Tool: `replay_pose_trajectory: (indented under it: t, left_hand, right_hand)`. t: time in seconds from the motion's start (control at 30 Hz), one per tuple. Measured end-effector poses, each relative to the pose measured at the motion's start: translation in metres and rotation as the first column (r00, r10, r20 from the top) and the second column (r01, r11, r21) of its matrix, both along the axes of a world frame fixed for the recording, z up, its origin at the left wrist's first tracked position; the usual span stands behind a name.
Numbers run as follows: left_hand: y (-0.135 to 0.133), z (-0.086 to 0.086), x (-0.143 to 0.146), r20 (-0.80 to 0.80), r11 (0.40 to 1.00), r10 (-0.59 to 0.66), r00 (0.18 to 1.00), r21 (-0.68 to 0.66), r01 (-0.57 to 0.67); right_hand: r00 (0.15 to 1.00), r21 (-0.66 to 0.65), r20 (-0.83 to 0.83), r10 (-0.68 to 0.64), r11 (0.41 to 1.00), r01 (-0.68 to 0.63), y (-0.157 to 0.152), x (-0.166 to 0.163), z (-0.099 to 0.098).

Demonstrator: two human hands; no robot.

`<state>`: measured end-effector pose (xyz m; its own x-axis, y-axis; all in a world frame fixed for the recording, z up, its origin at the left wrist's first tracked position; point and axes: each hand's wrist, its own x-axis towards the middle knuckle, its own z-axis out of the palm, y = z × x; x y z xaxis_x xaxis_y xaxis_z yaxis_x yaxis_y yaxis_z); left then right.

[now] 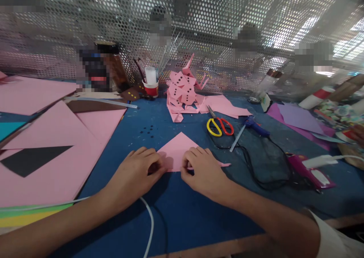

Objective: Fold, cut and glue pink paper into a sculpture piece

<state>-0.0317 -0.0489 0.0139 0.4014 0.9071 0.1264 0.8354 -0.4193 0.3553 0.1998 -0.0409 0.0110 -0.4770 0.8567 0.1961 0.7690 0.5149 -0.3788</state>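
1. The pink paper triangle (178, 148) is lying flat on the blue table (182, 208), with its apex pointing away from the person.
2. The left hand (139, 169) is bearing on its lower left corner, fingers curled down.
3. The right hand (203, 171) is bearing on its lower edge, near the left hand but not touching it.
4. Whether the hands are pinching or merely pressing: cannot tell.
5. Scissors (220, 126) and a glue gun (256, 127) are lying beyond, to the right.

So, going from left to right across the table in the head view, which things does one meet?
Black triangle → left hand → pink triangle → right hand → glue gun → purple sheet.
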Motion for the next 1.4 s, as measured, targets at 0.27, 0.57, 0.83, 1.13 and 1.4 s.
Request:
replay_pose_trajectory:
  t: [0.27,0.57,0.83,1.13,1.4]
  left_hand:
    - [-0.001,-0.003,-0.015,-0.049,0.999,0.035,0.998,-0.002,-0.035]
    - [-0.003,-0.001,-0.026,-0.065,0.997,0.063,0.996,-0.035,-0.066]
    - [-0.004,-0.006,-0.040,-0.050,0.997,0.075,0.996,-0.024,-0.076]
    - [-0.005,-0.007,-0.049,-0.018,0.994,0.098,0.995,-0.035,-0.099]
    - [-0.006,-0.005,-0.058,0.011,0.993,0.112,0.994,-0.050,-0.111]
  right_hand:
    - [1.000,-0.017,-0.015,0.001,1.000,-0.001,0.000,0.000,0.001]
    - [1.000,-0.030,-0.022,0.009,1.000,-0.009,0.001,0.001,0.002]
    - [1.000,-0.034,-0.022,0.011,0.999,-0.012,0.000,0.001,0.001]
    - [1.000,-0.056,-0.002,0.006,0.998,-0.006,0.001,0.000,0.004]
    - [1.000,-0.040,-0.005,0.003,0.999,-0.004,0.001,0.000,0.003]
